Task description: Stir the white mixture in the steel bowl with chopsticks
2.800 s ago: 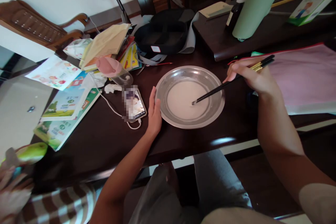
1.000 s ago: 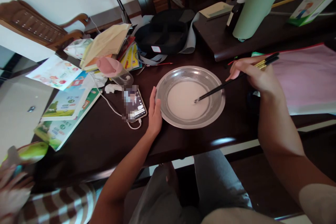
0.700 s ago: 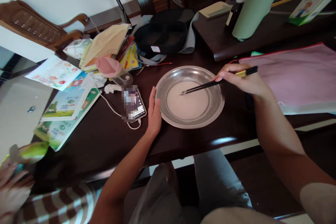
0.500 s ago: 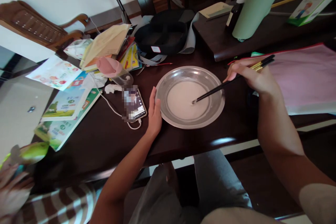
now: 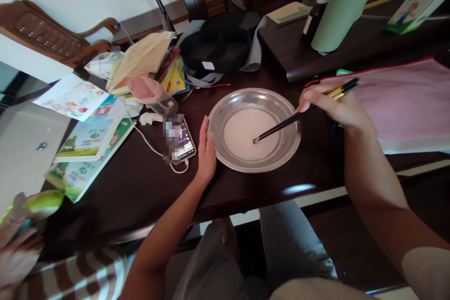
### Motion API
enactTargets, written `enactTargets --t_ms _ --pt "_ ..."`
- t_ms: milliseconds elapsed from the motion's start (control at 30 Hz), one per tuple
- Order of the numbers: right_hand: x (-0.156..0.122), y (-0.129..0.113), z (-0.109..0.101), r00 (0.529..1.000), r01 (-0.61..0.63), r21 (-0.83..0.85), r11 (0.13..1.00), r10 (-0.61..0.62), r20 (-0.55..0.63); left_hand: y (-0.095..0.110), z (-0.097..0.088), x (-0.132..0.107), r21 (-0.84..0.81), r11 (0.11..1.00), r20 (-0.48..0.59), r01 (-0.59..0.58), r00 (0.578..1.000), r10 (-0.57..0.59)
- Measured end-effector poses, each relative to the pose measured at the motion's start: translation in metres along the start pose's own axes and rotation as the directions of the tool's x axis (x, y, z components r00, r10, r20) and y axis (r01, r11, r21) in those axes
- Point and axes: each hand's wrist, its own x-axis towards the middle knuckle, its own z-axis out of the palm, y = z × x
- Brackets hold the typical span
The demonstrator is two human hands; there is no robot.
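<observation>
A round metal plate [image 5: 290, 151] with a wide rim stands on the dark table, holding a milky, pale liquid [image 5: 242, 131]. At its left edge, my left hand [image 5: 206, 157] holds the rim, thumb towards the plate and fingers along the outside. My right hand [image 5: 326, 103] is closed around a pair of black chopsticks [image 5: 281, 125] with gold bands near their top ends. The chopsticks slant down to the left over the right rim, and their tips dip into the liquid.
Left of the plate lie a charging phone [image 5: 179, 138], a pink-lidded cup [image 5: 151, 91] and several books [image 5: 84, 140]. A black strapped bag [image 5: 218, 51] sits behind. A pink mesh pouch [image 5: 404, 103] lies to the right. Another person's hand [image 5: 21, 248] shows at lower left.
My right hand has shifted slightly left and down, and the chopstick tips have moved a little left and nearer to me in the liquid. My left hand and the plate stay put.
</observation>
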Motion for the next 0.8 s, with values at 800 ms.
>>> enactTargets --t_ms 800 --pt "0.0 0.005 -0.007 0.989 0.03 0.051 0.998 -0.022 -0.149 -0.002 0.003 0.001 -0.009 1.0 -0.002 0.003 1.0 -0.003"
